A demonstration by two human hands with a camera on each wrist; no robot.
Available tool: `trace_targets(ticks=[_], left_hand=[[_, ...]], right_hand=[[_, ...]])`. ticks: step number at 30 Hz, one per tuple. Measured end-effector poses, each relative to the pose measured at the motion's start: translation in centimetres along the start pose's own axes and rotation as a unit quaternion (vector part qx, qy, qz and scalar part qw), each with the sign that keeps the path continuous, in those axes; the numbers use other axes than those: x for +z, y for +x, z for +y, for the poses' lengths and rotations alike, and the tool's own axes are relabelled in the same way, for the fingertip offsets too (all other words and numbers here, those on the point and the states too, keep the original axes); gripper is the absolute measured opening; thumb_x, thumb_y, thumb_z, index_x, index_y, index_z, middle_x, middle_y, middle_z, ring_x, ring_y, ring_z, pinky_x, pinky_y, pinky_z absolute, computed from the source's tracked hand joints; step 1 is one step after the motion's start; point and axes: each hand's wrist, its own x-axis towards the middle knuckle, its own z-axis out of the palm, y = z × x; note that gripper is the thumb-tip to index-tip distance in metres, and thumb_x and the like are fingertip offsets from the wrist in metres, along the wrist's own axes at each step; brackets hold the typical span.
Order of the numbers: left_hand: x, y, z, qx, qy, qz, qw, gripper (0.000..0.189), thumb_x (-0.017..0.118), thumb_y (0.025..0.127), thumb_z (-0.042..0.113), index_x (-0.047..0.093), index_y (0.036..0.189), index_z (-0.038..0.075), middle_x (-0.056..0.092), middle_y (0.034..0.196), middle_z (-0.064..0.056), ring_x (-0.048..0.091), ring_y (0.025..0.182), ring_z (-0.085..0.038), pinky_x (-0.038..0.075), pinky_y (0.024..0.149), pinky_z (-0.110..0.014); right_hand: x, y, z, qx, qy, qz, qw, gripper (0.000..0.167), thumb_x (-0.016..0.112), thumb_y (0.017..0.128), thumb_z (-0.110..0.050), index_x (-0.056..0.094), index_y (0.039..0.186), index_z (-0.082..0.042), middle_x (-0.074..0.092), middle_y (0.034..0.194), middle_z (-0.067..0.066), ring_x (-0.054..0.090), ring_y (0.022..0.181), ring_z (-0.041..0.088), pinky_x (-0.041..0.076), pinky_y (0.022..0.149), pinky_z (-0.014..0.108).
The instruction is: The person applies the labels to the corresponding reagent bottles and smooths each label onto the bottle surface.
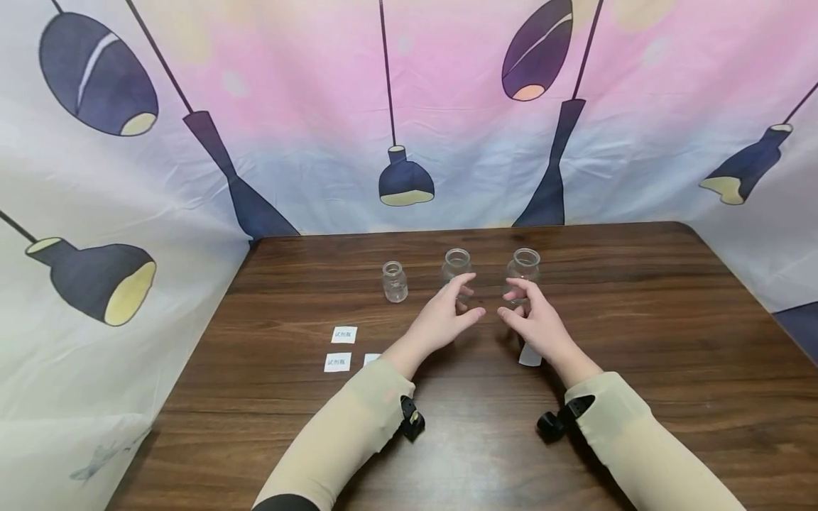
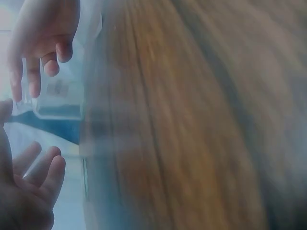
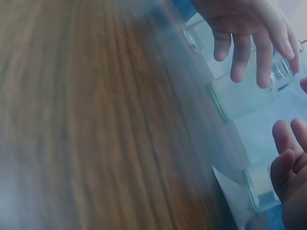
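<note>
My left hand (image 1: pixel 441 316) hovers in front of the middle glass jar (image 1: pixel 456 261), thumb and fingers apart, with nothing held. Opposite it, my right hand (image 1: pixel 540 323) is spread in the same way just before the right glass jar (image 1: pixel 527 264). The palms face each other across a small gap. Both jars are clear, lidless and upright, partly hidden behind the fingers; whether any finger touches them I cannot tell. In the left wrist view the right hand (image 2: pixel 48 38) is above the left hand (image 2: pixel 31 187). A white paper slip (image 1: pixel 530 355) lies beneath the right hand.
A smaller clear glass bottle (image 1: pixel 395 282) stands left of the jars. Printed paper labels (image 1: pixel 344 334) (image 1: pixel 337 362) lie on the wooden table (image 1: pixel 671 319) at left, another slip (image 1: pixel 371 359) partly under the left forearm. A printed curtain (image 1: pixel 307 128) hangs behind.
</note>
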Motion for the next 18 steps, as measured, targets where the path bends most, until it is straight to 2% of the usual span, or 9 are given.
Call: trace_targets(ticks=[5,11,18], left_hand=[[-0.6,-0.5,-0.6,-0.011,-0.007,0.001,0.9999,0.063,0.059,0.092,0.035,0.029,0.145,0.023,0.054,0.124,-0.006,0.059,0.100,-0.022,0.048,0.081,-0.035],[-1.3,-0.8,-1.1,-0.015,-0.003,0.002,0.9999,0.062,0.059,0.091,0.037,0.030,0.145,0.027,0.054,0.125,-0.005,0.058,0.097,-0.019,0.049,0.078,-0.034],[-2.3,-1.5,-1.7,-0.013,0.004,-0.012,0.9998,0.066,0.063,0.089,0.039,0.030,0.145,0.027,0.056,0.124,-0.005,0.058,0.099,-0.019,0.048,0.080,-0.035]], right_hand=[[0.7,0.3,0.0,-0.013,-0.004,-0.010,0.9999,0.056,0.062,0.090,-0.019,0.036,0.138,-0.007,0.051,0.116,0.015,0.054,0.071,0.018,0.042,0.053,0.027],[1.3,0.5,-0.2,-0.033,0.003,-0.014,0.9994,0.052,0.062,0.090,-0.013,0.039,0.136,-0.006,0.054,0.111,0.015,0.053,0.066,0.017,0.043,0.053,0.027],[1.9,0.8,-0.3,-0.021,0.006,-0.021,0.9995,0.052,0.063,0.090,-0.016,0.040,0.135,-0.007,0.055,0.110,0.012,0.053,0.066,0.017,0.041,0.052,0.027]])
